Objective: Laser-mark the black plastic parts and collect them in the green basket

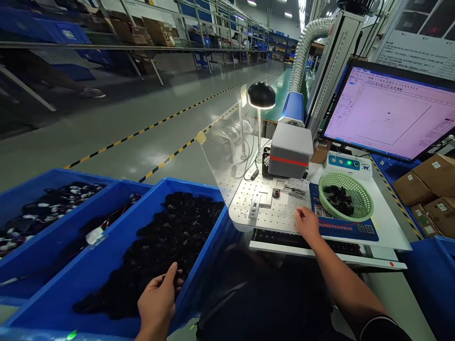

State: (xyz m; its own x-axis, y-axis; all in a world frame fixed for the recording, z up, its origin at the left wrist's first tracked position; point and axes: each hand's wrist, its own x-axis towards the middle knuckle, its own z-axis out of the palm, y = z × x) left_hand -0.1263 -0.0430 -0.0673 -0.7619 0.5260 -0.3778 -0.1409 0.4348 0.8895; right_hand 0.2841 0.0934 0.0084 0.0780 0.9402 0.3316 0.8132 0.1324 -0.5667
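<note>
My left hand (pixel 158 298) is over the near right part of a blue bin (pixel 117 237) heaped with small black parts (pixel 167 232). Its thumb and fingers are closed together; dark bits show by the fingertips, but whether they are held I cannot make out. At the front right of the perforated metal plate (pixel 241 208), my right hand (pixel 307 222) is closed with curled fingers, and what is in them is hidden. A small round black part (pixel 276 193) sits on the plate among metal fixtures, below the grey machine head (pixel 290 150).
A green basket (pixel 368 208) with black parts stands on a blue mat (pixel 350 230). Behind it are a control box (pixel 348 163) and a monitor (pixel 391 113). A lamp (pixel 261 94) and clear sheet (pixel 220 161) edge the plate. Other parts bins (pixel 67 177) stand left.
</note>
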